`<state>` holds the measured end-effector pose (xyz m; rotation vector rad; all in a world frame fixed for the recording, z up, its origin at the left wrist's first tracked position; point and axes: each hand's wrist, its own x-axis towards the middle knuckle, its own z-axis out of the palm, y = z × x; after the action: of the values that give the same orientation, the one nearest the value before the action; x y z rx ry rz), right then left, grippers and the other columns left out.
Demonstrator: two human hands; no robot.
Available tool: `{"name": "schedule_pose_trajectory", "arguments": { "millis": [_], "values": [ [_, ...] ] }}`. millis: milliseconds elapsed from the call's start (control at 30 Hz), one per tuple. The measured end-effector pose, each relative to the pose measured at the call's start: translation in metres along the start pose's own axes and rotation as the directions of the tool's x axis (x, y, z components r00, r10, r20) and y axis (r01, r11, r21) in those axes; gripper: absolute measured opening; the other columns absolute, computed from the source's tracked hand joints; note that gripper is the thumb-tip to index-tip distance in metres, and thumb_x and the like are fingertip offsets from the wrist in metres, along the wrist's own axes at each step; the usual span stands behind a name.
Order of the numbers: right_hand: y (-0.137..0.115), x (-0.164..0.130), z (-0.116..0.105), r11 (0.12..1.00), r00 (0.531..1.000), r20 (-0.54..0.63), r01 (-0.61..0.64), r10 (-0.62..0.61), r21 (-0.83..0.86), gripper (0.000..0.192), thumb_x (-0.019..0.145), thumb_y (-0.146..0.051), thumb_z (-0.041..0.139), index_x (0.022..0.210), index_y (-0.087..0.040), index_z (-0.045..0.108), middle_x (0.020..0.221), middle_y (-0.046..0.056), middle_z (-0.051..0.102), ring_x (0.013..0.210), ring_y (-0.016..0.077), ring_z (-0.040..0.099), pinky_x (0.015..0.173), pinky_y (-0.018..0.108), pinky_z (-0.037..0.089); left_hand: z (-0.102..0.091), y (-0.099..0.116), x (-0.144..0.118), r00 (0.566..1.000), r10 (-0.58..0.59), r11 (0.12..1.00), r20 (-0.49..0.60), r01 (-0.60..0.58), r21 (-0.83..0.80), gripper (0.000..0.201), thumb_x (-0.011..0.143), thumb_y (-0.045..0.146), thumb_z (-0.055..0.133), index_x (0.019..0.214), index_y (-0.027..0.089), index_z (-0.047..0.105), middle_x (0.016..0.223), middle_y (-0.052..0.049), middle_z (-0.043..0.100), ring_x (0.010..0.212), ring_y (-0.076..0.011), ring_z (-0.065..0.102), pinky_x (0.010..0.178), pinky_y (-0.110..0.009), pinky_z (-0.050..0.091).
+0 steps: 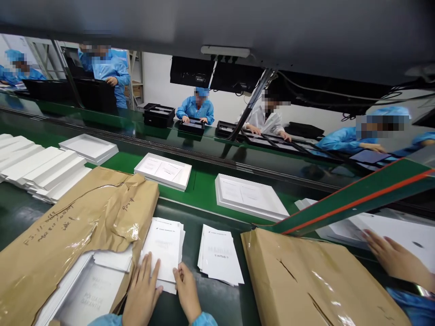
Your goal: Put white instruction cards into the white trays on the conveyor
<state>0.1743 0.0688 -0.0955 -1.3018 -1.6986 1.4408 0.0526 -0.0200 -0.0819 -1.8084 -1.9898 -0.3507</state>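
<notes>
My left hand lies with fingers stretched out over the lower left edge of a stack of white printed leaflets. At the stack's lower right edge, my right hand has its fingers curled and its thumb against the paper, closed on the leaflets. A second leaflet pile sits to the right, slightly fanned. Left of my hands is a torn brown paper package with handwriting on it. Through its tear, more printed leaflets show.
Another brown package stands on the right. Shallow white box trays, one with papers inside, another farther right, sit on the green belt. White trays are stacked left. A co-worker's hand touches a white box; several people work opposite.
</notes>
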Motion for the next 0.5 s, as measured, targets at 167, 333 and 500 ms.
{"name": "schedule_pose_trajectory", "arguments": {
  "millis": [167,333,500],
  "values": [
    [0.002,-0.019,-0.023,0.978,0.975,0.174,-0.164,0.140,0.132,0.059,0.064,-0.074,0.033,0.069,-0.015,0.031,0.052,-0.003,0.034,0.042,0.0060,0.034,0.039,0.017,0.022,0.003,0.011,-0.010,0.984,-0.073,0.929,0.164,0.127,-0.348,0.054,0.081,0.019,0.036,0.131,0.019,0.017,0.132,-0.012,0.027,0.118,-0.0232,0.031,0.086,-0.039,0.041],
    [-0.008,-0.044,-0.040,0.958,0.959,0.252,-0.185,0.128,0.218,0.058,0.067,-0.072,0.035,0.073,-0.015,0.030,0.051,-0.003,0.038,0.041,0.0055,0.034,0.042,0.017,0.025,-0.014,0.009,0.000,0.807,-0.230,0.205,0.544,0.587,-0.783,0.051,0.086,0.037,0.028,0.128,0.014,0.012,0.110,-0.013,0.051,0.093,-0.0189,0.052,0.082,-0.031,0.043],
    [-0.018,-0.047,-0.068,0.999,0.999,-0.020,-0.033,0.033,-0.001,0.051,0.074,-0.062,0.035,0.076,-0.013,0.047,0.070,0.006,0.049,0.066,0.0133,0.047,0.058,0.022,0.036,-0.028,0.004,0.012,0.708,-0.123,-0.079,0.696,0.692,-0.718,0.052,0.080,0.052,0.033,0.107,0.007,0.036,0.047,0.002,0.048,0.051,-0.0177,0.049,0.056,-0.026,0.038]
  ]
}}
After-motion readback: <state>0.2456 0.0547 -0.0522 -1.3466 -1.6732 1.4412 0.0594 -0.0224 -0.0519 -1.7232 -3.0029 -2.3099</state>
